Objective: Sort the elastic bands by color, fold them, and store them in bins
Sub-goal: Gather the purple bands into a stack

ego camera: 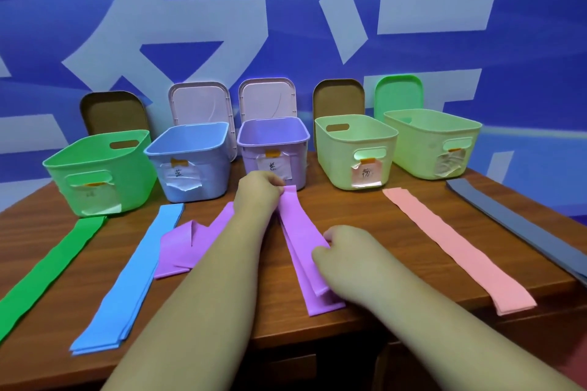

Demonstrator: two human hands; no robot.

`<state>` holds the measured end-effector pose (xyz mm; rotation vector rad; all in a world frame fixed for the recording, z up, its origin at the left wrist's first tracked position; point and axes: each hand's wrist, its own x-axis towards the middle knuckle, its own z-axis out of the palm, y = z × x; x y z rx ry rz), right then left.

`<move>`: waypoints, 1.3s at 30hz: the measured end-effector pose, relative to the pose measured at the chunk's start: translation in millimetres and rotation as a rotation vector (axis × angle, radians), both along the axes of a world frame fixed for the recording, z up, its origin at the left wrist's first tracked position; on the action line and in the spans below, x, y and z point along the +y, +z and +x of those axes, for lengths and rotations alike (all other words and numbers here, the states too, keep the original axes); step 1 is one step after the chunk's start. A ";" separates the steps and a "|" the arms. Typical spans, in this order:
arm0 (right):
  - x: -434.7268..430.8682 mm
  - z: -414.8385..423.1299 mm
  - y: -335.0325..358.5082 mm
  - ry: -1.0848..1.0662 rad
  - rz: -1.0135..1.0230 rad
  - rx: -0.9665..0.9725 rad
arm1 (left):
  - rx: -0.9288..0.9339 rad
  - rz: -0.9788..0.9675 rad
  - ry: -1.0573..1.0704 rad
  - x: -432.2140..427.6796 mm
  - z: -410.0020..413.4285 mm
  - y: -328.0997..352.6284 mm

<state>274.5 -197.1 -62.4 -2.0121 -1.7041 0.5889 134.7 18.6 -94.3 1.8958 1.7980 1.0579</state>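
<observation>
A purple elastic band [301, 244] lies lengthwise on the wooden table [365, 222], doubled over on itself. My left hand [259, 192] pinches its far end just in front of the purple bin [274, 149]. My right hand [343, 259] pinches the band's right edge near its middle. A second purple band [181, 247] lies crumpled to the left, partly under my left forearm. Flat strips lie in rows: green band [47, 270], blue bands [133, 273], pink bands [457, 251], dark grey-blue bands [521, 228].
Five open bins stand in a row at the back: green bin [98, 171], blue bin [190, 162], purple, light green bin [355, 152], another light green bin [435, 143]. Lids [200, 105] lean against the blue wall behind. The table's front edge is close to me.
</observation>
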 end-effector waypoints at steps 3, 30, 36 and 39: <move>0.3 -3.0 0.2 -0.001 -0.030 -0.018 | 0.027 -0.031 0.000 4.6 1.3 -2.0; -3.0 -13.9 -7.0 -0.008 -0.069 -0.150 | 0.207 -0.102 0.030 6.8 7.6 -7.9; -4.4 -15.9 -3.4 0.002 -0.090 -0.172 | 0.238 -0.078 0.040 7.9 7.5 -10.4; -5.2 -17.8 -1.9 0.011 -0.107 -0.209 | 0.237 -0.090 0.039 9.4 7.8 -10.5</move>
